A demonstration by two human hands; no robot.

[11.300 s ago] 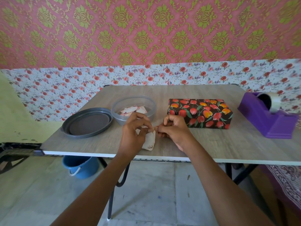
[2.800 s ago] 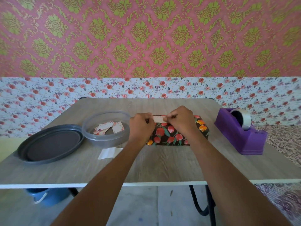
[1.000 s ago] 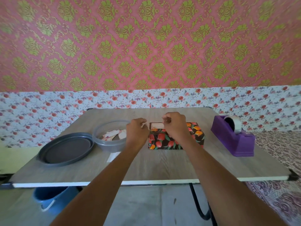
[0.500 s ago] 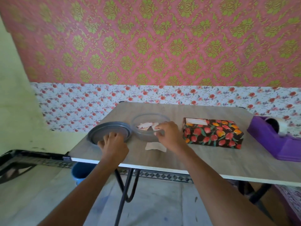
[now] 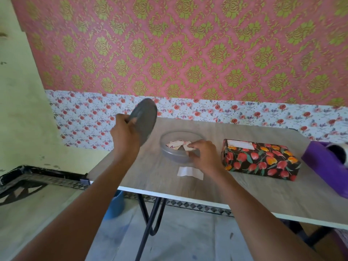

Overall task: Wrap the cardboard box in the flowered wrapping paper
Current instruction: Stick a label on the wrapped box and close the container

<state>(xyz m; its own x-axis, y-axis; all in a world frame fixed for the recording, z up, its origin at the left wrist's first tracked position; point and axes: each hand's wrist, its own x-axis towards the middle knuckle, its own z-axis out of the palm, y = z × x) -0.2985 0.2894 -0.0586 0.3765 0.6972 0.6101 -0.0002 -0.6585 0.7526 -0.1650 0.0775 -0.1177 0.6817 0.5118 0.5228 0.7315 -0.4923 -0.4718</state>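
The box [image 5: 259, 160], wrapped in dark paper with red and orange flowers, lies on the table [image 5: 244, 193] at the right, a pale label stuck on its top left. My left hand [image 5: 125, 131] grips the grey lid [image 5: 144, 119] and holds it tilted in the air above the table's left end. My right hand [image 5: 204, 153] holds the near right rim of the clear bowl [image 5: 177, 155], which has several small paper stickers in it.
A white slip of backing paper [image 5: 190, 173] lies in front of the bowl. A purple tape dispenser [image 5: 327, 166] stands at the right edge. A blue bucket [image 5: 115, 206] sits on the floor under the table's left end.
My left hand has lifted the grey lid off the table and tilted it up. My right hand stays at the bowl's rim. The label sits stuck on the box.
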